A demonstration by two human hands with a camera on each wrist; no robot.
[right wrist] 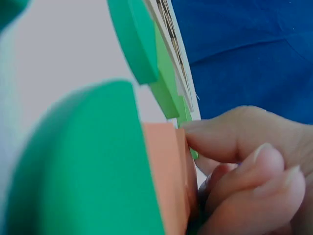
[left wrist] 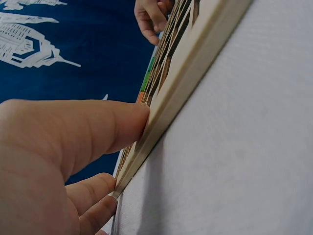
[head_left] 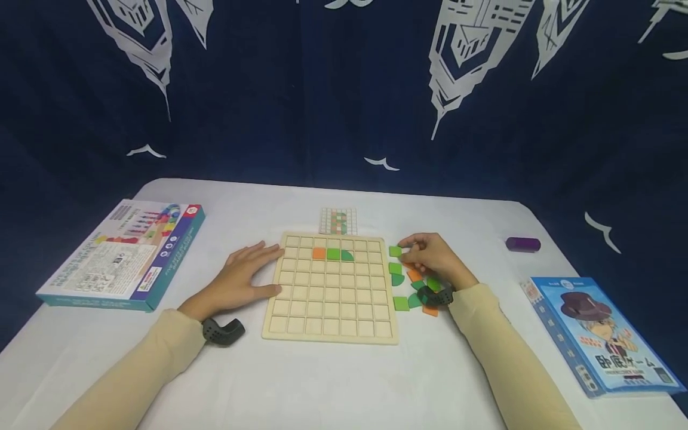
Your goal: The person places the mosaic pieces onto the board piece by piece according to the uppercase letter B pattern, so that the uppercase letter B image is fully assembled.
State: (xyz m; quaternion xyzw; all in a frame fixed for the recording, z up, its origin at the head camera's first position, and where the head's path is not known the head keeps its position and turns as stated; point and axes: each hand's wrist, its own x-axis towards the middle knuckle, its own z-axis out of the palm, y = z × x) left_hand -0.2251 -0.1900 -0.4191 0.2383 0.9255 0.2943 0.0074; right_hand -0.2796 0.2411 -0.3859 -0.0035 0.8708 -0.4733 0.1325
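A blue box (head_left: 610, 334) lies lower right. The left hand (head_left: 239, 279), fingers apart, touches the central board (head_left: 340, 294); whether the right hand (head_left: 434, 257) pinches an orange tile (right wrist: 162, 166), I cannot tell.

Head view. Blue box (head_left: 577, 322), 4 o'clock: large title (head_left: 626, 362) reads "卧底ゲーム"; smaller print too small to read. Teal-edged box (head_left: 70, 263), 9 o'clock: text block (head_left: 126, 263), white label (head_left: 149, 279), red round badge (head_left: 192, 210), all illegible.
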